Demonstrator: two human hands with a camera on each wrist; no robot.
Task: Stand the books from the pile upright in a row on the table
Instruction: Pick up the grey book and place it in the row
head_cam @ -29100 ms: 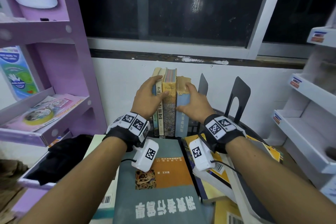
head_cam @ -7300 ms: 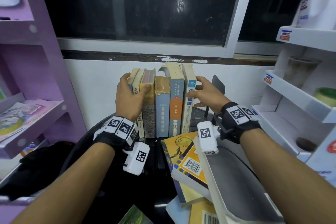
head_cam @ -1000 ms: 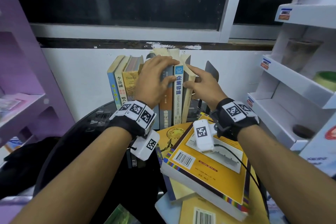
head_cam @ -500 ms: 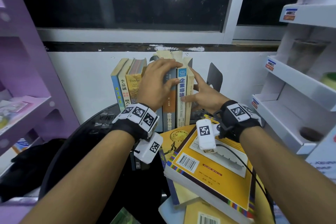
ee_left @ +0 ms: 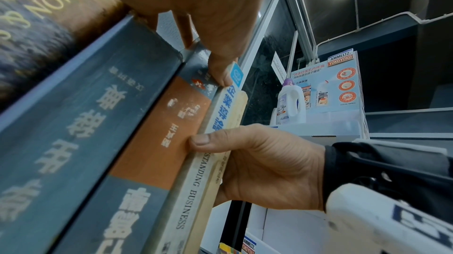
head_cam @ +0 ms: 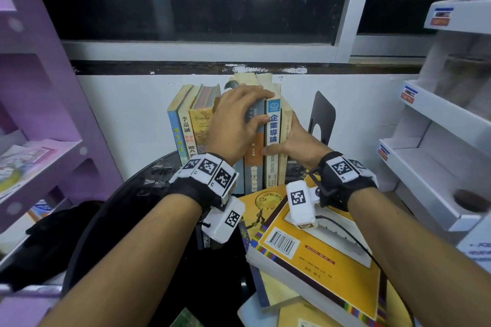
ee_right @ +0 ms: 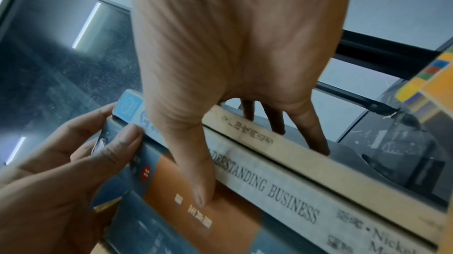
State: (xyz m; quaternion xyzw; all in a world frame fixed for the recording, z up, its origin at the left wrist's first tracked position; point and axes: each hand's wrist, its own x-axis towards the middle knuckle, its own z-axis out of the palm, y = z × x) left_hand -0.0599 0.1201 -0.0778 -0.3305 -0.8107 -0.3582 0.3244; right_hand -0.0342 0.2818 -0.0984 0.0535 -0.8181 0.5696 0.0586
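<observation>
Several books stand upright in a row against the white wall. My left hand grips the top of the blue-and-orange book, fingers curled over its top edge and thumb on the spine. My right hand clasps the row's right end. Its thumb lies across the white "Understanding Business" spine, and its fingers lie flat on the outer cover of the tan book. The pile lies at the front right of the table, with a thick yellow book on top.
A black metal bookend stands just right of the row. The round black table is hemmed in by a purple shelf unit on the left and a white display shelf on the right. A window sill runs above the books.
My right hand has pushed the tan book flush against the row and its thumb has slid down across the spines. My left hand has kept its hold on the book tops.
</observation>
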